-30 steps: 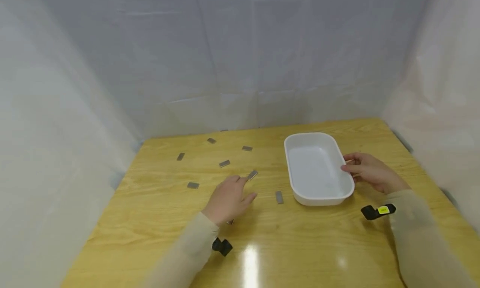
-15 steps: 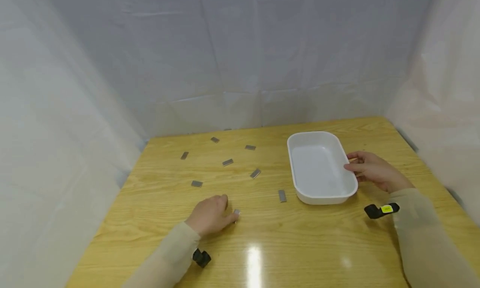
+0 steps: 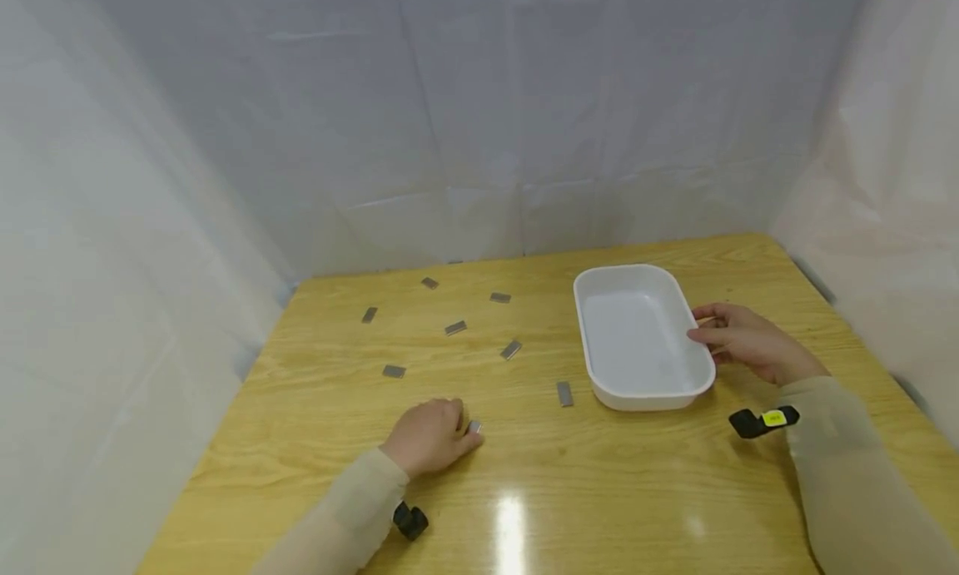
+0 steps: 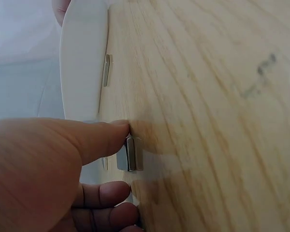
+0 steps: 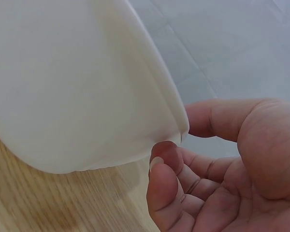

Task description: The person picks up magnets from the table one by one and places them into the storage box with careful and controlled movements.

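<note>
Low over the wooden table in the head view, my left hand (image 3: 430, 435) is beside a small flat grey metal piece (image 3: 474, 427). In the left wrist view the thumb is at one end of that metal piece (image 4: 126, 154), and a gap shows between its other end and the curled fingers. My right hand (image 3: 752, 344) grips the right rim of a white plastic tray (image 3: 652, 400). The right wrist view shows its thumb and fingers on either side of the tray's edge (image 5: 179, 121). Nothing lies in the tray.
More grey metal pieces lie scattered on the wooden table (image 3: 315, 442), one metal piece (image 3: 564, 394) close to the tray's left side and another metal piece (image 3: 511, 349) farther back. White sheeting (image 3: 479, 126) surrounds the table at the back and both sides.
My left hand has drawn back toward the near edge and left, from the middle pieces to the nearest piece. My right hand keeps its hold on the tray.
</note>
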The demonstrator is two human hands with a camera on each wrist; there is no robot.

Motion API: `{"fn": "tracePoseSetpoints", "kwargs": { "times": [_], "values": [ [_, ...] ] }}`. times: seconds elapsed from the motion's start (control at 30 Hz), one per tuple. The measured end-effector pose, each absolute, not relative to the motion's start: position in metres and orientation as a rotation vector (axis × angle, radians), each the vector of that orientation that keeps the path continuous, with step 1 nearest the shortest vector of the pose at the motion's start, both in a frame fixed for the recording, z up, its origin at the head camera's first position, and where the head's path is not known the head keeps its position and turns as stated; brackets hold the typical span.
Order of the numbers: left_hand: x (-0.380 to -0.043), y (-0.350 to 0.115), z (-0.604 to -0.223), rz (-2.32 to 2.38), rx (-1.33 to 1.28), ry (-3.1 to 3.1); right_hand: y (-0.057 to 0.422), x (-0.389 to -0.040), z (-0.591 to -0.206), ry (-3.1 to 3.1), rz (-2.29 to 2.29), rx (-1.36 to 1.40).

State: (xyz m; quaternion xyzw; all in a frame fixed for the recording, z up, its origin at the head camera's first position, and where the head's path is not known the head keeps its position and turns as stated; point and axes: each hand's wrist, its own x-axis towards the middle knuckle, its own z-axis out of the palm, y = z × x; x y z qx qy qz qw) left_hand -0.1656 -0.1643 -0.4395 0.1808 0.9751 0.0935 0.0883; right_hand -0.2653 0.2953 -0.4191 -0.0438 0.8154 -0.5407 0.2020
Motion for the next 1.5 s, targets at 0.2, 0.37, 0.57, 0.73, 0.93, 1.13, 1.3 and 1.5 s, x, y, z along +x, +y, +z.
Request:
{"fn": "tracePoseSetpoints", "kwargs": {
  "times": [0.2, 0.37, 0.57, 0.73, 0.93, 1.13, 1.3, 1.5],
  "values": [
    [-0.165, -0.164, -0.44, 0.257, 0.593, 2.935, 0.294, -0.266, -0.42, 2.27, -1.503, -0.112],
    [-0.166, -0.165, -0.438, 0.25, 0.608, 2.943, 0.294, -0.266, -0.42, 2.271, -1.507, -0.121],
    [-0.168, -0.164, -0.437, 0.25, 0.6, 2.924, 0.294, -0.265, -0.419, 2.269, -1.514, -0.116],
    [-0.169, -0.165, -0.438, 0.255, 0.599, 2.922, 0.294, -0.265, -0.42, 2.269, -1.51, -0.12],
    [-0.17, -0.164, -0.439, 0.283, 0.574, 2.911, 0.296, -0.263, -0.42, 2.275, -1.501, -0.123],
    [-0.172, -0.16, -0.438, 0.352, 0.549, 2.893, 0.296, -0.264, -0.419, 2.303, -1.483, -0.135],
    [-0.173, -0.159, -0.443, 0.339, 0.575, 2.898, 0.296, -0.266, -0.421, 2.307, -1.469, -0.135],
    [-0.171, -0.159, -0.448, 0.387, 0.664, 2.939, 0.295, -0.267, -0.42, 2.314, -1.463, -0.136]
  ]
}}
